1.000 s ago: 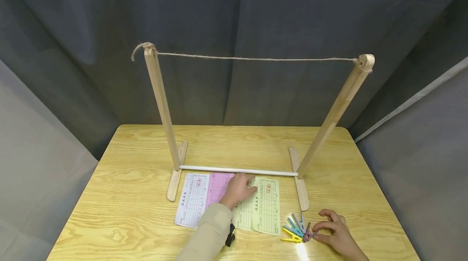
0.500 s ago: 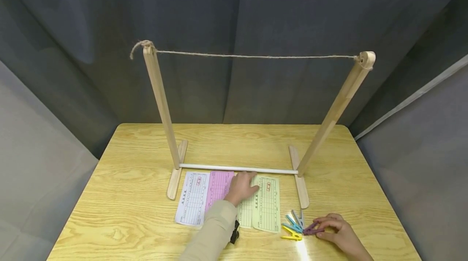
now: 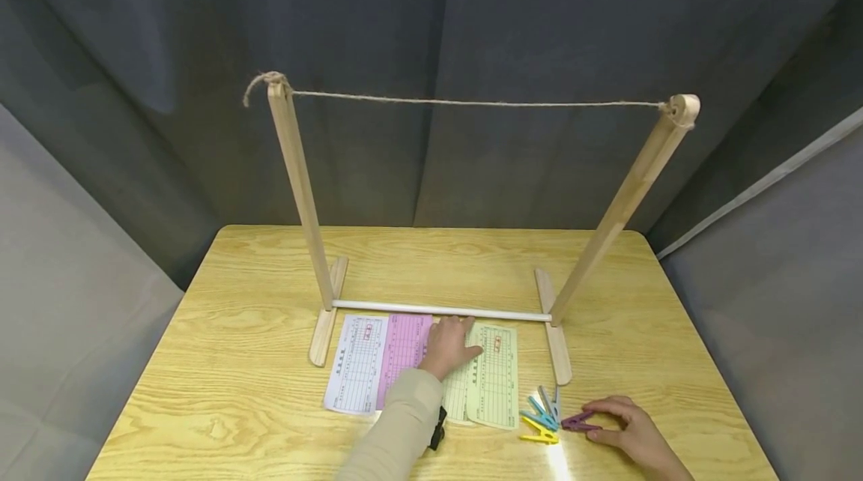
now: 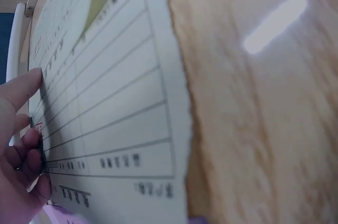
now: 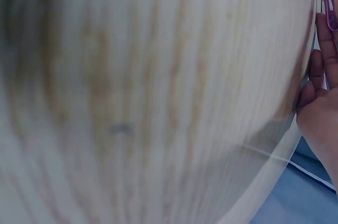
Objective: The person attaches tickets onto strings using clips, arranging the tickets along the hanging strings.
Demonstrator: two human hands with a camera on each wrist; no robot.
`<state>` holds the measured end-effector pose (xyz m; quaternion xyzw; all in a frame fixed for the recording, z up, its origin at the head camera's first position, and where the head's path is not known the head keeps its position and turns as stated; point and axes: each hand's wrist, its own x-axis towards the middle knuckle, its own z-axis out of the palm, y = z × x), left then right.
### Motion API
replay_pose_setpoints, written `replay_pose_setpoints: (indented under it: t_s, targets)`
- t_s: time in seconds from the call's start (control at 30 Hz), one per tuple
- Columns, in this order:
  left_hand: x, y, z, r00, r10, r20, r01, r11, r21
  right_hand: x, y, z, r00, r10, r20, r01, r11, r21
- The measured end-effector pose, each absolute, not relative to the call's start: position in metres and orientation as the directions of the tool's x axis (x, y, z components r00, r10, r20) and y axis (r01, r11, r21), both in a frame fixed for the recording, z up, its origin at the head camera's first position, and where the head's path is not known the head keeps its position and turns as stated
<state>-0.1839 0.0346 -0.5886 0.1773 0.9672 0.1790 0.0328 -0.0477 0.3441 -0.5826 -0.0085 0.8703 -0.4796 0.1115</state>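
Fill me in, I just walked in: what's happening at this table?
A person's left hand rests flat on the paper slips lying under a wooden stand with a string stretched across its top. Their right hand pinches a purple clothespin beside a small pile of clothespins on the table. Nothing hangs on the string.

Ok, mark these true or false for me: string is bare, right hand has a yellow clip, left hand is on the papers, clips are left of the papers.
The string has nothing hung on it: true.
The right hand pinches a yellow clip: false, it pinches the purple clip.
The left hand rests on the papers: true.
The loose clips lie left of the papers: false, they lie to their right.
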Motion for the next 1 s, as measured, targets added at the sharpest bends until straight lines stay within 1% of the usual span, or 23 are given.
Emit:
replay_pose_setpoints:
  t_s: [0.3,0.37,0.53,0.67,0.83,1.0]
  targets:
    - [-0.184,0.039,-0.592,-0.950,0.310,0.041,0.300,0.868,0.396,-0.047,0.346,-0.582,-0.971,-0.160,-0.176,0.069,0.517,-0.853]
    - [-0.183,0.040,-0.591,-0.957,0.288,0.034,0.273,0.858,0.435,-0.047,0.345,-0.581,-0.970,-0.147,-0.192,0.089,0.519,-0.850]
    - [-0.184,0.044,-0.589,-0.983,0.182,0.028,0.167,0.815,0.554,-0.047,0.341,-0.581,-0.972,-0.094,-0.215,0.136,0.520,-0.843]
    - [-0.182,0.048,-0.589,-0.992,0.106,0.064,0.124,0.805,0.580,-0.047,0.339,-0.583,-0.973,-0.083,-0.216,0.145,0.509,-0.848]
    - [-0.179,0.052,-0.588,-0.990,0.111,0.086,0.141,0.795,0.590,-0.047,0.339,-0.585,-0.972,-0.063,-0.227,0.164,0.510,-0.844]
    - [-0.178,0.056,-0.589,-0.986,0.134,0.099,0.167,0.798,0.579,-0.046,0.340,-0.585,-0.977,-0.052,-0.205,0.148,0.526,-0.838]
